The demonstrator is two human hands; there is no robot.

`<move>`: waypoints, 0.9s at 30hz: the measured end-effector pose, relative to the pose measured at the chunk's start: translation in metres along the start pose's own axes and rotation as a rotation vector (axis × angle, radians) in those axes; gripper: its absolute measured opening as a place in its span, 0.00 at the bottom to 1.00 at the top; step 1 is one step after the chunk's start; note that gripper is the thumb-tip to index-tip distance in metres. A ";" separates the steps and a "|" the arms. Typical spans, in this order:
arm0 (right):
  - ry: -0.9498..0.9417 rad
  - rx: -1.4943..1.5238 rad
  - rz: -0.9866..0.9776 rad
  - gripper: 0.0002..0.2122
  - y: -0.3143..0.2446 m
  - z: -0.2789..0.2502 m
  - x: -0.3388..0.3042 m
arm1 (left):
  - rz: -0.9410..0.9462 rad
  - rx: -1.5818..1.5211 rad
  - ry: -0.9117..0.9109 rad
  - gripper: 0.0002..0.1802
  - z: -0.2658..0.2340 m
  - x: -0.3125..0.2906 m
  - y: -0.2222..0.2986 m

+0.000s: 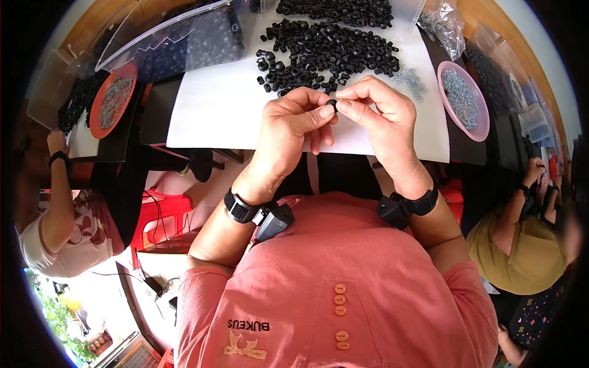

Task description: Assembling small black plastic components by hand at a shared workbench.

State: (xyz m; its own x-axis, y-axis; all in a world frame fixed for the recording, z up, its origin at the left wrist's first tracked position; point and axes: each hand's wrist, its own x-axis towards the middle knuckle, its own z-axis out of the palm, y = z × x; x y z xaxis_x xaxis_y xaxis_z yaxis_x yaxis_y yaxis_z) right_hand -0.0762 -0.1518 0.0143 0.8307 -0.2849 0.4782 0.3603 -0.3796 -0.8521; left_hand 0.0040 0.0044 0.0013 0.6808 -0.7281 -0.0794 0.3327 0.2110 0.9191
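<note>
Over the near edge of a white sheet (215, 116), my hands meet fingertip to fingertip. My left hand (288, 126) pinches a small round black plastic part (332, 103) between thumb and forefinger. My right hand (388, 119) is closed in a pinch right beside that part; whatever its fingertips hold is too small to make out. Just beyond my hands spreads a loose heap of similar black parts (334, 52). To the right of the heap, a scatter of small silvery metal pieces (411, 81) lies on the sheet.
A pink bowl (482, 127) of silvery pieces stands at the right, an orange bowl (99, 127) at the left. A large clear bin (172, 52) of black parts sits far left. A clear plastic bag (445, 30) lies far right. People work on both sides, near red stools (162, 211).
</note>
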 end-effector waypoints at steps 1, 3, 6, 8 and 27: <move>-0.021 -0.090 -0.108 0.02 -0.001 0.001 0.001 | 0.001 -0.023 0.003 0.09 0.000 0.000 0.000; -0.013 -0.216 -0.314 0.05 0.000 0.005 0.000 | 0.015 -0.061 0.007 0.09 -0.002 0.001 -0.002; -0.002 -0.257 -0.332 0.08 0.005 0.010 -0.006 | 0.048 -0.120 0.011 0.08 -0.001 0.003 -0.004; 0.039 -0.259 -0.336 0.10 0.007 0.012 -0.005 | 0.066 -0.139 0.014 0.08 0.000 0.003 -0.004; -0.324 -0.160 0.000 0.06 -0.016 -0.019 0.008 | -0.032 0.045 -0.052 0.07 -0.003 -0.011 0.008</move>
State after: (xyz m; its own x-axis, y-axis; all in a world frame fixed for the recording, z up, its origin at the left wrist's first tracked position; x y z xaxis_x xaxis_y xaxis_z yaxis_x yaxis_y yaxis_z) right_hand -0.0837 -0.1642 0.0358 0.9314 -0.0010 0.3639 0.3103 -0.5200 -0.7958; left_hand 0.0015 0.0162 0.0080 0.6353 -0.7670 -0.0897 0.3234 0.1588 0.9328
